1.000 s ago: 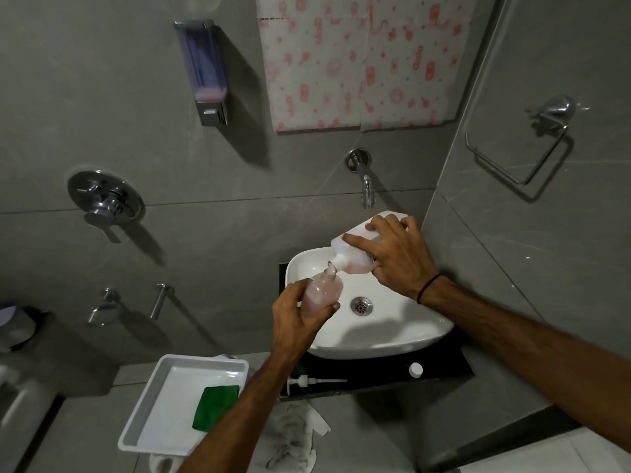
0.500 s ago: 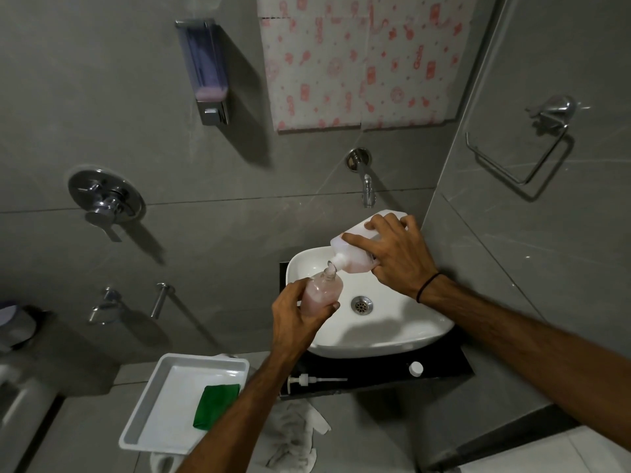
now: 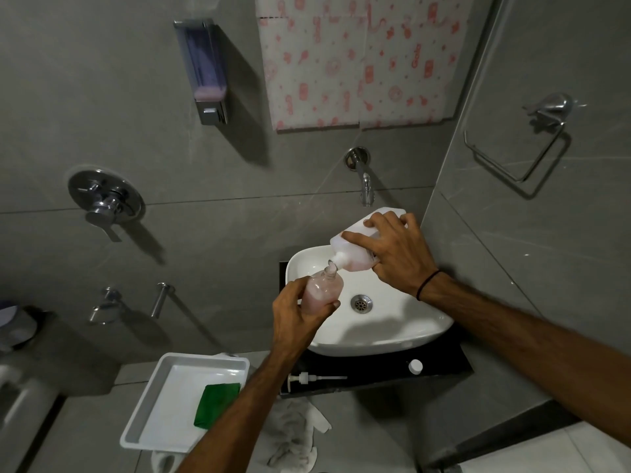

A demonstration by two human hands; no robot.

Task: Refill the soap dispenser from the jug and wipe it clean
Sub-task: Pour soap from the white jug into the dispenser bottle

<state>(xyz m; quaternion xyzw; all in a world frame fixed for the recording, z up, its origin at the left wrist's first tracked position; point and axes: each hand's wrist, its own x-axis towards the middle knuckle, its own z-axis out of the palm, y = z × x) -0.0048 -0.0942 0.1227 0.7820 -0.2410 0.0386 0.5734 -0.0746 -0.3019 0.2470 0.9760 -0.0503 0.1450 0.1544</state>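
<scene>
**Jug tipped over the soap bottle, above the basin**

The left hand (image 3: 296,319) is closed around the soap dispenser bottle (image 3: 321,290) and holds it upright over the white basin (image 3: 392,331). The bottle has pink liquid inside and its neck is open. The right hand (image 3: 396,256) grips the white jug (image 3: 355,245), which is tilted so its spout is just above the bottle neck. On the dark counter (image 3: 444,365) in front of the basin lie the pump head (image 3: 312,378) and a small white cap (image 3: 415,366), well apart. Lower left stands a white tray (image 3: 164,404) with a green cloth (image 3: 216,404) in it. A crumpled grey rag (image 3: 293,438) lies near the tray.
</scene>
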